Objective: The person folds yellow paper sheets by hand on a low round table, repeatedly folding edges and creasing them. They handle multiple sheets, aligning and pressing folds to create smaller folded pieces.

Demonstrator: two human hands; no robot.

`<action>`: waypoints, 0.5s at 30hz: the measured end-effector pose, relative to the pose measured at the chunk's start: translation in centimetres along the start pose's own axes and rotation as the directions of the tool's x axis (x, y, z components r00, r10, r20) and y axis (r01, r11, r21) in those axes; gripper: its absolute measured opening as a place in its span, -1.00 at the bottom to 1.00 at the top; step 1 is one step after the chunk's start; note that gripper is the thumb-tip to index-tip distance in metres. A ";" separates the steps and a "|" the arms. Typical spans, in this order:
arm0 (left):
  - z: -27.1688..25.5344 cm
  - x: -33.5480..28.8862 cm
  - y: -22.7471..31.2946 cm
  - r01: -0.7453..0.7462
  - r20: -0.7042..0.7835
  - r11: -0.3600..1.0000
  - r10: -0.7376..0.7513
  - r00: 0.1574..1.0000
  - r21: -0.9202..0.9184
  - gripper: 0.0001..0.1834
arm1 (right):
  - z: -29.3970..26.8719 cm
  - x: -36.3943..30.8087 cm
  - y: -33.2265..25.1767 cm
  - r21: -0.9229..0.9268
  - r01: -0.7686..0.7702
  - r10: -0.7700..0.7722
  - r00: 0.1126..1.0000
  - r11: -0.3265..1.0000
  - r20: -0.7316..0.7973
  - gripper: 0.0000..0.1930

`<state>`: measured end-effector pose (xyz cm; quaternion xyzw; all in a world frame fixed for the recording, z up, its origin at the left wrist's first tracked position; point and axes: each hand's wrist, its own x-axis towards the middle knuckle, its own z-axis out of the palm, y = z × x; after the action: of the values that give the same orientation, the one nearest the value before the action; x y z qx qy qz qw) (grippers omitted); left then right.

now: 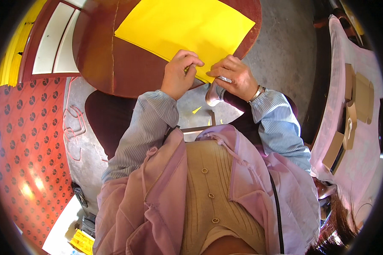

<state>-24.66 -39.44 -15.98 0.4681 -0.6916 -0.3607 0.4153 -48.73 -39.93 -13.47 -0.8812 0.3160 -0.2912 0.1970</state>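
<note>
At the near edge of one round brown table (140,66), two hands at work: the right hand (237,78), half closed, pinches a corner of the yellow sheeting (189,29); the left hand (178,76) curls just beside it, whether gripping I can't tell! The sheeting lies flat across the tabletop; below, at least two yellow scraps (196,110); off right, open cardboard boxes (363,100), contents hidden from here

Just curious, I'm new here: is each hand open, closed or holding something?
Left hand: curled; whether it holds anything cannot be told.
Right hand: touching the yellow sheet near its corner; grip unclear.
</note>
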 end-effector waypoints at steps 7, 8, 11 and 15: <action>-0.3 -0.1 -0.4 -0.046 -0.003 0.999 0.046 0.999 0.001 -0.77 | 0.3 -0.2 0.1 0.148 -0.073 0.078 0.997 0.986 -0.028 -0.82; -0.3 -0.1 -0.4 -0.046 0.000 0.999 0.046 0.999 0.002 -0.77 | 0.4 -0.2 0.2 0.161 -0.082 0.088 0.996 0.983 -0.032 -0.84; -0.5 0.2 -0.7 -0.056 0.012 0.998 0.056 0.998 0.004 -0.77 | 0.7 -0.3 0.4 0.200 -0.115 0.126 0.991 0.973 -0.046 -0.86; -1.0 0.8 -1.0 -0.105 0.065 0.994 0.103 0.993 0.017 -0.77 | 1.3 -0.3 1.0 0.283 -0.177 0.211 0.973 0.943 -0.094 -0.86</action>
<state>-23.53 -40.63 -16.29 0.4238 -0.7315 -0.3465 0.4065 -48.53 -40.23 -15.08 -0.7905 0.3697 -0.3649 0.3244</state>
